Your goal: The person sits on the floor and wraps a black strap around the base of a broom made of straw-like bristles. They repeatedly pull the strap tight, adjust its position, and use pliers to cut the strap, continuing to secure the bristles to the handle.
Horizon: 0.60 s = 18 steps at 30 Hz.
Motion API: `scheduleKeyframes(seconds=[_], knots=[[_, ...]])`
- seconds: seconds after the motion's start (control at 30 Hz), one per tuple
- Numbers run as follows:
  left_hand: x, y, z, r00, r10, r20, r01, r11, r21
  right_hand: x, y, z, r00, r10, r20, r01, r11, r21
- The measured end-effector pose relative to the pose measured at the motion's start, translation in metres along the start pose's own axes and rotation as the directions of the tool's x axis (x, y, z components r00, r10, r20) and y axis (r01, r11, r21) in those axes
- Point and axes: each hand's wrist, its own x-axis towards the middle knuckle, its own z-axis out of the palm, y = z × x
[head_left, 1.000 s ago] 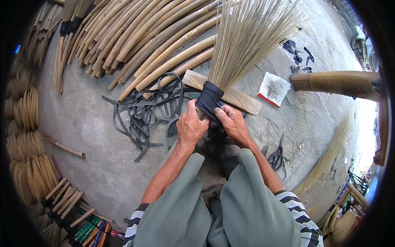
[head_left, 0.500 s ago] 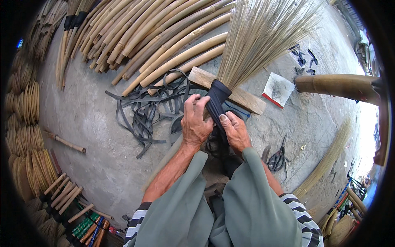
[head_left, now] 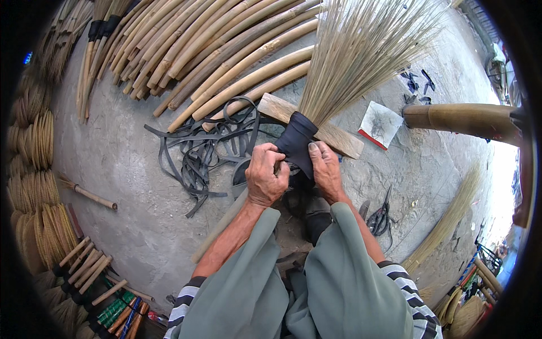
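Hands meet at the middle of the head view, over a grey concrete floor [head_left: 130, 164]. Left hand [head_left: 265, 178] is curled into a fist, fingers closed on the black rubber binding [head_left: 296, 141] of a fan-shaped broom of pale straw bristles [head_left: 361, 51]. Right hand [head_left: 326, 169] lies along that binding, fingers together and pressed on it. The broom rests across a flat wooden plank [head_left: 339, 141]. Loose black rubber strips [head_left: 209, 152] lie just left; tan bamboo poles [head_left: 226, 62] are stacked beyond.
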Motion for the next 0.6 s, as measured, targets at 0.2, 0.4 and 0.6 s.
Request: scheduleKeyframes(seconds=[0.2,0.4,0.6], knots=[[0.01,0.011,0.005,0.965,-0.258,0.054,0.242,0.947,0.209,0.003,0.005,-0.007,0.998,-0.061,0.017,0.063,0.984,-0.164],[0.02,-0.001,-0.014,0.811,-0.437,0.388,0.494,0.867,-0.056,-0.013,-0.027,-0.018,0.998,-0.025,0.049,0.037,0.963,-0.268],[0.021,0.003,-0.005,0.795,-0.373,0.478,0.411,0.911,0.028,-0.009,-0.047,-0.01,0.995,-0.088,0.055,0.103,0.91,-0.402]])
